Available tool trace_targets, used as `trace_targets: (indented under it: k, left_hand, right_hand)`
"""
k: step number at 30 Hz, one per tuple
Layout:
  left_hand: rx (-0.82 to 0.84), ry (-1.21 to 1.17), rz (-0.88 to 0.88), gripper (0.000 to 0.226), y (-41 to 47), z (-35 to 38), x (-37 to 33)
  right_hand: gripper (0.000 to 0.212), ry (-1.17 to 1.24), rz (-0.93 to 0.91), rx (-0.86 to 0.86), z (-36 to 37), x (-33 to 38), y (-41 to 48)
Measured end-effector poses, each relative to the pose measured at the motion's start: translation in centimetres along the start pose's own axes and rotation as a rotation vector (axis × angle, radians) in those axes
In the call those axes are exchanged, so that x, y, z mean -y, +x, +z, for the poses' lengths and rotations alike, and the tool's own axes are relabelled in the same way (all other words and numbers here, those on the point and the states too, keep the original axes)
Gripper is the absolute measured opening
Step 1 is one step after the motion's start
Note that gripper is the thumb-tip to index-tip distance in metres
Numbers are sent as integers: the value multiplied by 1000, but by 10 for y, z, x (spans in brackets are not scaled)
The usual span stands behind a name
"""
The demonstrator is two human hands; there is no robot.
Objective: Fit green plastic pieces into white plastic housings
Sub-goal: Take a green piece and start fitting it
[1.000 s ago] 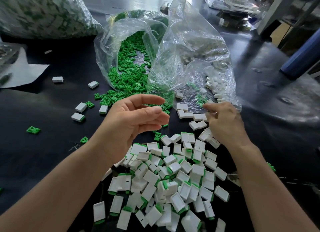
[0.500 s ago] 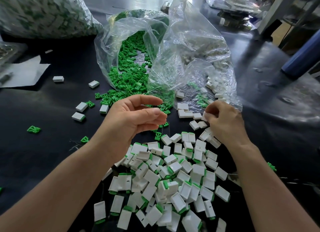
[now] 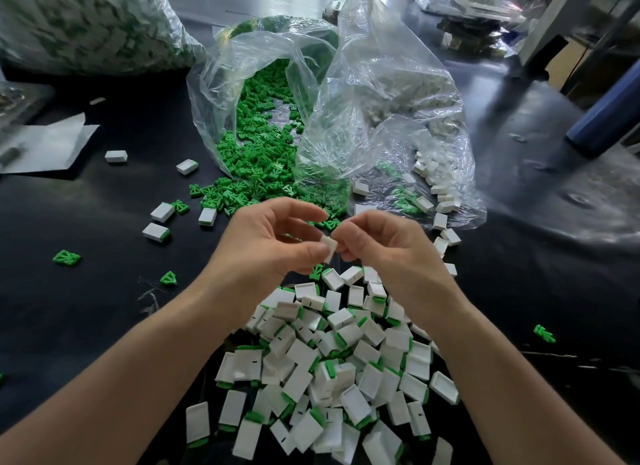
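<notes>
Black table (image 3: 104, 308) carries loose stock. Above it the right hand (image 3: 384, 253) pinches a housing (image 3: 329, 250) against the curled left hand (image 3: 270, 242), whose contents cannot be told. Green pieces (image 3: 263, 159) lie beyond both hands. Square the piece to the housing opening before pressing home.
</notes>
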State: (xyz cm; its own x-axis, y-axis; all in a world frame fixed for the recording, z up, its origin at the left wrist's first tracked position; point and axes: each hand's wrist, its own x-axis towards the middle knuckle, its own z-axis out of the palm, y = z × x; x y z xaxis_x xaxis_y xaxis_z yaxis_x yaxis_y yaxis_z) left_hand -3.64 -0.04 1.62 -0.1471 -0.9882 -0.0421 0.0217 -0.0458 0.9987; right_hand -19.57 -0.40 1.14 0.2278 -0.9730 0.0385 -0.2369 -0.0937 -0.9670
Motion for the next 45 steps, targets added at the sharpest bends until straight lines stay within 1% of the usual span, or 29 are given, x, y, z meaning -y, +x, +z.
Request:
trace_targets:
  k: [2, 4, 6, 8, 11, 15, 19, 21, 23, 24, 26, 27, 29, 31, 33, 35, 39, 41, 43, 45]
  left_hand:
    - [-85, -37, 10, 31, 3, -4, -2]
    - [-145, -91, 4, 31, 6, -8, -4]
    - [-163, -118, -9, 30, 8, -10, -5]
    - [-163, -119, -14, 27, 8, -10, -4]
    - [-158, -120, -10, 25, 7, -10, -4]
    - [-159, -130, -12, 25, 8, -10, -4]
    - [-158, -130, -16, 25, 7, -10, -4]
    - [-157, -134, -14, 29, 7, -10, -5]
    - [-158, -136, -12, 34, 7, -10, -5]
    - [-158, -135, -12, 34, 7, -9, -5]
    - [-161, -135, -12, 35, 7, -9, -5]
    - [-161, -139, -13, 35, 6, -9, -5]
    - [-156, -163, -16, 34, 6, -8, -5]
    - [-136, -205, -30, 31, 5, -8, -5]
    - [-105, -235, -46, 26, 5, -7, -5]
    - [-81, -239, -61, 25, 5, -7, -6]
    - [-61, -248, -83, 25, 4, -6, -6]
    - [-48, -256, -94, 25, 4, -7, -6]
    - [-34, -272, -106, 22, 4, -6, -6]
    - [-15, -286, -120, 18, 3, -5, -7]
  right_hand:
    - [9, -275, -58, -22, 0, -4, 1]
    - [14, -525, -73, 22, 3, -9, 1]
    - [20, -674, -44, 118, 6, -14, 1]
    - [19, -740, -11, 162, 6, -15, 2]
    - [8, -689, 15, 181, 3, -14, 1]
    - [21, -677, 20, 250, 5, -11, -2]
    - [20, -695, 41, 344, 4, -3, -3]
    - [28, -707, 62, 384, 1, -2, -4]
    - [31, -689, 57, 339, 2, -3, -4]
    - [28, -682, 24, 279, 3, -5, -4]
    - [12, -681, -60, 160, 6, -7, -4]
    - [12, -696, -82, 141, 7, -7, -3]
    - [25, -758, -88, 191, 10, -8, -2]
    - [32, -848, -92, 266, 12, -10, -1]
    - [30, -901, -106, 280, 14, -11, -1]
    - [23, -896, -104, 251, 14, -12, 1]
    - [14, -855, -123, 212, 12, -12, 1]
    - [13, -790, -152, 145, 10, -12, 0]
    - [13, -617, -127, 48, 6, -9, 0]
    - [16, -375, -101, -28, 2, -4, 0]
